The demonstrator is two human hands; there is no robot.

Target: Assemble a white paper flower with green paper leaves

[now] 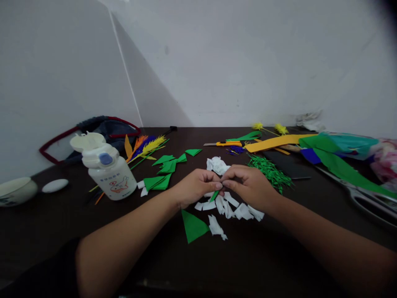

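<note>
My left hand (200,186) and my right hand (249,184) meet at the fingertips, both closed in a pinch. A narrow piece of green paper (214,196) sticks out below the joined fingers; its upper end is hidden. Beneath and around them lie several white paper strips (228,210), and just beyond is a crumpled white paper wad (218,165). A green paper triangle (194,226) rests near my left wrist, with a torn white scrap (217,227) beside it.
On the left stand a white bottle (113,176) and a bowl (17,191). Green paper pieces (159,182) lie near the bottle. A bare-bladed utility knife (228,143) is at the back. Right are green shreds (269,171), a yellow strip (276,142) and scissors (369,200).
</note>
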